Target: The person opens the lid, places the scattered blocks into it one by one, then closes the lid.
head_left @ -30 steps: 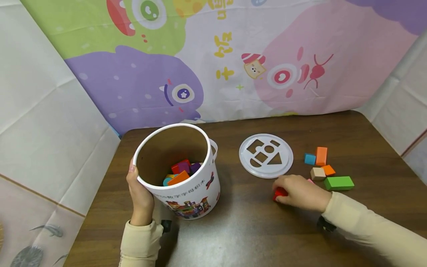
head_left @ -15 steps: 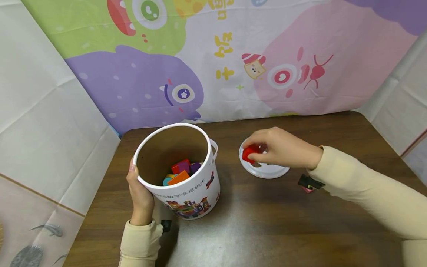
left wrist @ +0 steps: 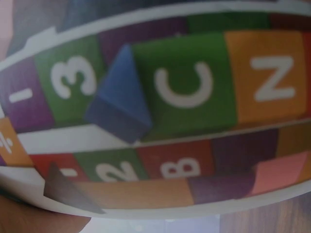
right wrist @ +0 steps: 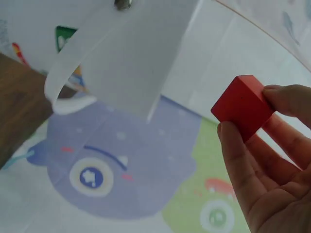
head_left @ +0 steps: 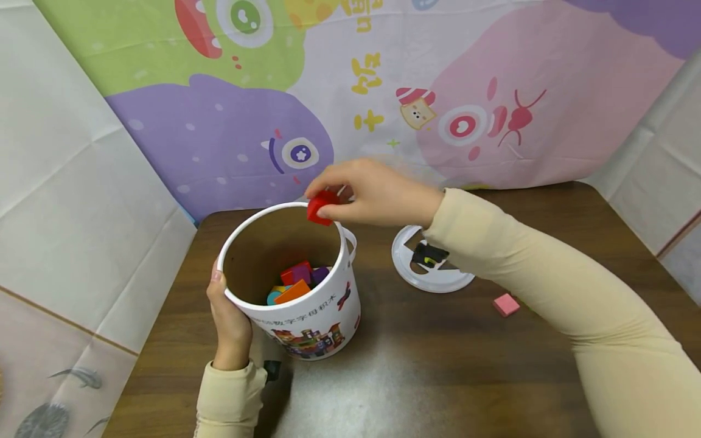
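Observation:
My right hand [head_left: 378,194] pinches a red block [head_left: 322,207] between thumb and fingers over the far right rim of a white bucket. The same red block [right wrist: 243,104] shows clearly in the right wrist view. On the bucket's [head_left: 334,328] left side my left hand [head_left: 232,322] holds the wall, thumb at the rim; its other fingers are mostly hidden. Several coloured blocks lie inside, including an orange block [head_left: 292,292] and a purple one [head_left: 320,275]. Printed letters and numbers cover the bucket wall [left wrist: 180,82] in the left wrist view.
A white lid [head_left: 427,281] with shaped cutouts lies right of the bucket, partly behind my right wrist. A pink block [head_left: 506,305] sits on the brown table [head_left: 416,377]. The bucket's handle [head_left: 352,243] hangs on its right. A cartoon cloth [head_left: 372,140] stands behind.
My right hand has lifted the red block from the table and carried it left, across the lid, to the bucket's rim. My left hand and the bucket have stayed put.

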A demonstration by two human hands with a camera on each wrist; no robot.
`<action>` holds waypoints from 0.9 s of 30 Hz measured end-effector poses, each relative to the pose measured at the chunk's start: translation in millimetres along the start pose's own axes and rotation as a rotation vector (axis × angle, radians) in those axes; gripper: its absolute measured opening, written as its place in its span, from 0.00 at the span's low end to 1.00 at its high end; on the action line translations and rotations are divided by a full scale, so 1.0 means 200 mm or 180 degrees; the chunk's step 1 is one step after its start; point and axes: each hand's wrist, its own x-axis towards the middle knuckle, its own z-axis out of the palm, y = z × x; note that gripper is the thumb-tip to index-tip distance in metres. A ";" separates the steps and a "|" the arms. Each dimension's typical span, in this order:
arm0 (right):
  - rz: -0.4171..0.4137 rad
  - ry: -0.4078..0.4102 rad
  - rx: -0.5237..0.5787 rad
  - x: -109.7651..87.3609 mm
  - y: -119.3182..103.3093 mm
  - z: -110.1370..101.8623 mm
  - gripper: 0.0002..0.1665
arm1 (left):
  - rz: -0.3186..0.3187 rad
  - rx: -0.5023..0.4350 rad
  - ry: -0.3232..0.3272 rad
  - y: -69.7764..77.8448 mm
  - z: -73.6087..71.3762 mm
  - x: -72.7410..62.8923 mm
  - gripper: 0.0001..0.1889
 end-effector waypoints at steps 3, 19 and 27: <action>-0.0150 -0.0264 -0.0141 0.09 -0.04 0.07 0.13 | -0.0011 -0.0027 -0.0001 0.00 0.00 0.00 0.29; -0.0042 -0.1689 -0.0679 0.27 -0.09 0.46 0.14 | -0.0046 0.0064 0.0042 -0.01 -0.02 -0.01 0.29; 0.0065 -0.1975 -0.0759 0.26 -0.09 0.48 0.11 | -0.0010 0.0019 0.0058 -0.02 -0.04 0.00 0.28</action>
